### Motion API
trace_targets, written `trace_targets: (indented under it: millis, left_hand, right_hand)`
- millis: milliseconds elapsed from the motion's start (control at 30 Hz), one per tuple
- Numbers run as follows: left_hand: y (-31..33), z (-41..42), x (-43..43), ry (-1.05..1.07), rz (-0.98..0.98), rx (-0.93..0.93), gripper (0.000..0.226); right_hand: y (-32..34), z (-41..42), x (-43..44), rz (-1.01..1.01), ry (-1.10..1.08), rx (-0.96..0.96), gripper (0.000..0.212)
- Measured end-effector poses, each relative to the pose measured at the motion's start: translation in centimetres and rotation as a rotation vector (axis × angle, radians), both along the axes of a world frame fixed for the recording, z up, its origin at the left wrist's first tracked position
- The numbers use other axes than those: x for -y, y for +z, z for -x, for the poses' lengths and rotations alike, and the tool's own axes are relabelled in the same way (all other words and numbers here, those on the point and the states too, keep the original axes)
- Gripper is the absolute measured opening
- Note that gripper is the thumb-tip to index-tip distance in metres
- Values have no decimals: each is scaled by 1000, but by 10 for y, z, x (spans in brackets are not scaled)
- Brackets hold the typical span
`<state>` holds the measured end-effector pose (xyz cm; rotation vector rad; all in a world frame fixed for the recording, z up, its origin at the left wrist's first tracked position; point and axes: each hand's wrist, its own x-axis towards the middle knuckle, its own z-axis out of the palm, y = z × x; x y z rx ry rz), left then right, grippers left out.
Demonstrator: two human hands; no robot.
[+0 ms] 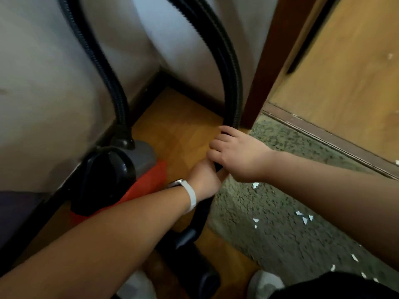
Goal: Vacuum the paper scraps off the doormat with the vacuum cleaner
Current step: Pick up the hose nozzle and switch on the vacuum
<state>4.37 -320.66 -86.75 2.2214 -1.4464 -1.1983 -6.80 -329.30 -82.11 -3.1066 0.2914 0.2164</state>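
Both hands clamp the stiff end of the black ribbed vacuum hose (232,83), right hand (235,155) beyond left hand (205,180).
Hose probably floppy, so steer from there; light white paper scraps (304,219) dot the speckled grey-green doormat (269,201), right.

The fingers of the left hand (204,180) lay hidden beneath the right hand (238,157). The hose (232,83) ran off the edge at 12 o'clock, its loop unseen.
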Motion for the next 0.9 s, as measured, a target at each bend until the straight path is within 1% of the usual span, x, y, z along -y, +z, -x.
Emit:
trace_targets:
  millis: [33,100,133,167,200,233,267,300,367,433,533,567,600,667,700,767,800,833,867,900]
  left_hand:
    - [-5,14,11,-33,12,59,27]
    - [-1,39,35,-170,31,169,36]
    - [-9,51,42,-212,70,103,36]
    - [-13,63,45,-177,11,-66,34]
    - [-15,75,49,-101,-84,-325,30]
    - [-7,87,49,-61,-136,-514,26]
    - [-10,98,47,46,-113,-544,20]
    - [-4,105,44,62,-69,-485,16]
    - [-3,119,38,35,-24,-419,27]
    - [7,127,33,53,-19,-451,37]
    - [20,140,39,110,-7,-500,35]
    - [24,145,42,132,2,-530,35]
    - [28,149,44,153,19,-554,35]
    - [40,157,41,182,47,-555,36]
    - [43,161,39,199,52,-559,36]
    - [51,161,33,243,32,-605,38]
    - [57,157,30,223,-5,-638,42]
    - [65,152,28,150,-54,-650,47]
    - [73,147,25,17,-89,-604,49]
    - [80,141,21,-153,-66,-466,47]
  right_hand:
    - [-6,11,1,0,-69,42,33]
    - [-14,36,0,-37,-254,136,36]
    - [-13,51,-5,-82,-343,148,37]
    - [-10,66,-14,-131,-419,163,37]
    - [-6,81,-25,-186,-477,168,36]
    - [-2,97,-38,-229,-525,159,37]
    - [2,114,-50,-250,-573,143,41]
    - [5,129,-61,-264,-636,143,46]
    - [13,152,-75,-334,-866,175,49]
    - [14,164,-85,-439,-1121,215,58]
    - [2,164,-104,-669,-1377,207,76]
    - [-3,163,-108,-721,-1441,194,75]
    - [-9,162,-110,-746,-1495,191,66]
    - [-18,159,-110,-734,-1565,224,40]
    - [-19,158,-109,-722,-1591,247,32]
    - [-19,160,-109,-736,-1601,309,25]
    - [-18,162,-109,-758,-1587,337,24]
    - [-15,166,-109,-777,-1569,353,24]
    - [-12,171,-107,-781,-1550,362,23]
    - [-10,178,-105,-778,-1532,360,22]
